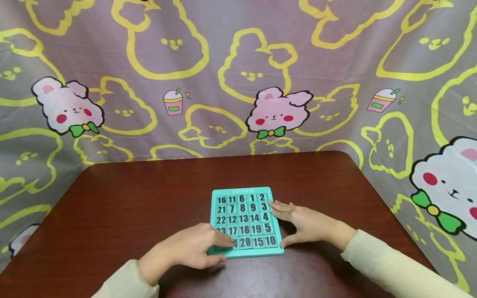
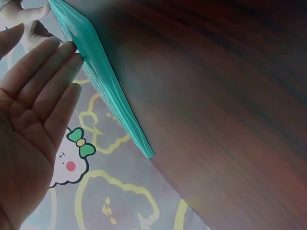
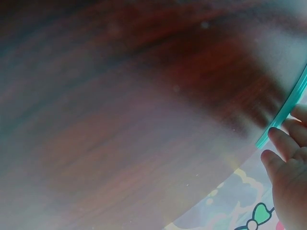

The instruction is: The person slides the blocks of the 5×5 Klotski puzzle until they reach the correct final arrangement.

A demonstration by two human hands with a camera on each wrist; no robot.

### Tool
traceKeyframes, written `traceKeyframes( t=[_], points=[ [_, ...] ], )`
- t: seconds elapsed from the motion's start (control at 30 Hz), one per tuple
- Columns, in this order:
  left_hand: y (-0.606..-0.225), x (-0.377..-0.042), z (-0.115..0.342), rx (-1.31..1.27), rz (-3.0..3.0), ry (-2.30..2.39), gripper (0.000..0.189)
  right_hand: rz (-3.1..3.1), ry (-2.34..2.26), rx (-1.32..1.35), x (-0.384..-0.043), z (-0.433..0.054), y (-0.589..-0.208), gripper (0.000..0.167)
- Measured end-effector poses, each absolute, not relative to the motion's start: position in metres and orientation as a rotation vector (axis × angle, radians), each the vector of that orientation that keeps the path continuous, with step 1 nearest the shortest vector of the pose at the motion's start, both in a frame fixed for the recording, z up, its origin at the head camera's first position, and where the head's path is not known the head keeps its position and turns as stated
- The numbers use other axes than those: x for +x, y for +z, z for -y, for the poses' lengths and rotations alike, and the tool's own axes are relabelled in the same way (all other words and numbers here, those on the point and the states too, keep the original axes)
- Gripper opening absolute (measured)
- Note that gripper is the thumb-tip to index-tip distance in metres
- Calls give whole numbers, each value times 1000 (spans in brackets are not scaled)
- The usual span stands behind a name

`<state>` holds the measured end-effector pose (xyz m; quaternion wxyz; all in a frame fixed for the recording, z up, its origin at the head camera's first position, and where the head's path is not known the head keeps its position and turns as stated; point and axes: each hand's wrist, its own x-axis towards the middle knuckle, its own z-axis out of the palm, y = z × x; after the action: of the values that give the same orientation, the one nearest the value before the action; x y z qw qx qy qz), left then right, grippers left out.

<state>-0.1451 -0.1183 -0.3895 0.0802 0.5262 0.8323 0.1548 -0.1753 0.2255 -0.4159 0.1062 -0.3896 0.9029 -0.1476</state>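
A turquoise number slide puzzle (image 1: 247, 253) lies flat on the table, its black-numbered tiles in rows. My left hand (image 1: 191, 246) reaches over its lower left corner, fingertips on the bottom row by the tile marked 24, thumb near the front edge. That hand hides the bottom left corner and part of the 23 tile. In the left wrist view the fingers of the left hand (image 2: 36, 105) are straight beside the puzzle frame (image 2: 103, 67). My right hand (image 1: 311, 223) touches the right side of the frame, fingers near the 3 tile and thumb at the lower right corner.
The dark reddish-brown wooden table (image 1: 149, 198) has rounded back corners. A grey-pink curtain (image 1: 208, 91) with yellow outlines and white rabbit faces hangs behind it and along both sides.
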Motion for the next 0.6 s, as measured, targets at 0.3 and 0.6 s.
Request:
traceKeyframes(
  t=[0.3, 0.6],
  points=[
    [-389, -145, 117, 1572, -2501, 435, 32, -2651, -428, -1128, -176, -226, -417, 101],
    [-381, -149, 129, 1440, -2529, 498, 32, -2657, -428, -1135, -176, -226, -417, 100]
  ],
)
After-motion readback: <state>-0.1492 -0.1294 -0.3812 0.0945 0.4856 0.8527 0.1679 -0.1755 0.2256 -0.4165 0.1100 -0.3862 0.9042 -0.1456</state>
